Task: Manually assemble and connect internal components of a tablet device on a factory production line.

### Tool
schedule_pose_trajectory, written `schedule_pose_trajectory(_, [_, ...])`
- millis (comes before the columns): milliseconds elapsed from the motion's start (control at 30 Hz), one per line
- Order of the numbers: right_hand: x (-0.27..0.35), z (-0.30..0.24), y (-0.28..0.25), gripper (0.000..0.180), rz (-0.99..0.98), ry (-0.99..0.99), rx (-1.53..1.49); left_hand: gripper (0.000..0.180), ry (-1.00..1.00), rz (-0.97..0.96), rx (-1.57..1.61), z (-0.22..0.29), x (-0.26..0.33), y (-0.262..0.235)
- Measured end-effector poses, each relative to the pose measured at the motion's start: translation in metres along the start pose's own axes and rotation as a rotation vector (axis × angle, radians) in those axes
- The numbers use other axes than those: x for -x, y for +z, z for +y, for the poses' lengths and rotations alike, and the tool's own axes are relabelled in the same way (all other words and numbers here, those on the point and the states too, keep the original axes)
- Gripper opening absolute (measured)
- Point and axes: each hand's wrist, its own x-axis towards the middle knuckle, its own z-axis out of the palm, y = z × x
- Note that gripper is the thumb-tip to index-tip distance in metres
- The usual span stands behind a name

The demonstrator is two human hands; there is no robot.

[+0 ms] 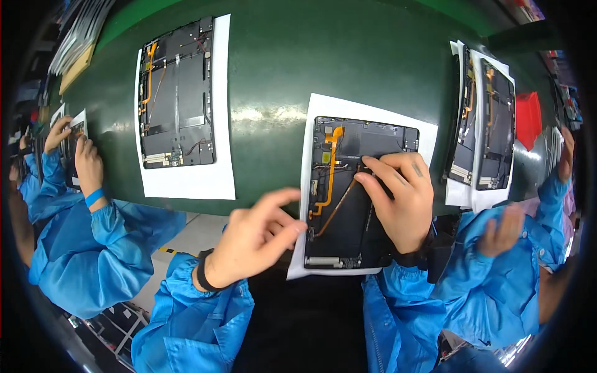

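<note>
An opened tablet housing (354, 199) lies before me, its black inside facing up. Along its left side runs an orange flex cable (331, 171). A thin brown cable (336, 210) slants across the middle. My right hand (401, 199) is over the housing, with thumb and forefinger closed on the upper end of that thin cable; the fingertips partly hide it. My left hand (258, 233) hovers beside the housing's left edge, slightly blurred, thumb and forefinger apart with nothing between them. A white sheet (323, 107) lies under the housing.
On the green table (273, 74), another opened tablet housing (180, 99) lies on white paper to the left. More housings (494, 124) with paper sheets are stacked at right, near a red object (528, 118). Co-workers in blue sleeves (93, 248) work close on both sides.
</note>
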Motion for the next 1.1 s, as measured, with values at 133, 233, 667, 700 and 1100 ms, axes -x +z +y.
schedule_pose_trajectory(133, [0.000,0.002,0.008,0.020,0.026,0.010,-0.006,0.033,0.011,-0.024,0.019,0.012,-0.002,-0.017])
schedule_pose_trajectory(233, [-0.004,-0.001,0.006,0.017,0.000,0.011,-0.031,0.031,0.068,-0.259,0.199,0.015,-0.005,-0.007])
schedule_pose_trajectory(667, [0.039,-0.031,-0.005,0.036,-0.093,-0.273,-0.286,0.021,-0.233,-0.374,0.535,0.010,-0.026,0.023])
schedule_pose_trajectory(700, [0.038,-0.029,-0.006,0.034,-0.118,-0.262,-0.313,0.021,-0.236,-0.373,0.535,0.008,-0.025,0.022])
schedule_pose_trajectory(1100, [0.031,-0.024,-0.004,0.035,-0.074,-0.210,-0.326,0.018,-0.041,-0.209,0.416,0.000,-0.017,0.024])
